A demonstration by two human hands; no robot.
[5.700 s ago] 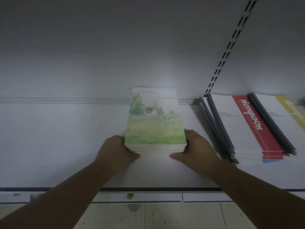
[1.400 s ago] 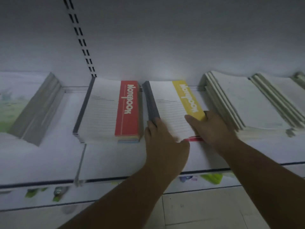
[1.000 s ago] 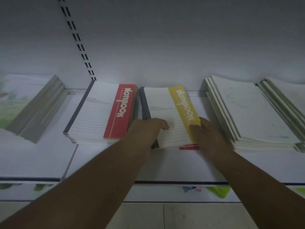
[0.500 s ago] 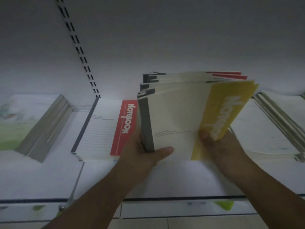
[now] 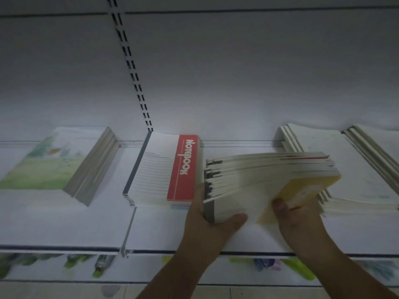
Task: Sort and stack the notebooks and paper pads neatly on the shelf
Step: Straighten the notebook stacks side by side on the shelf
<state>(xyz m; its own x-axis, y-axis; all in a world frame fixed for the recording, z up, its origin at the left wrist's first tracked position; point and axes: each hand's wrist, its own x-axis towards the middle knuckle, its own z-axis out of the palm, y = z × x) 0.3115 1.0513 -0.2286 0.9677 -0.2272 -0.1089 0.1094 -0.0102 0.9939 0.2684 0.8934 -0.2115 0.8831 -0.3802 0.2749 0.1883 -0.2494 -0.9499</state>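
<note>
because the bundle is loose and its spines sit stepped, the left hand (image 5: 205, 221) wraps the grey spine side with its thumb across the front cover. the right hand (image 5: 300, 221) grips the yellow edge, thumb on top, so neither end slides free. the yellow-covered notebooks (image 5: 269, 180) are held tilted over the shelf (image 5: 64, 223), in the gap between the red notebook stack (image 5: 164, 173) and the pale pads (image 5: 345, 169), likely for squaring before lying flat. landscape pads (image 5: 54, 158) sit well left.
</note>
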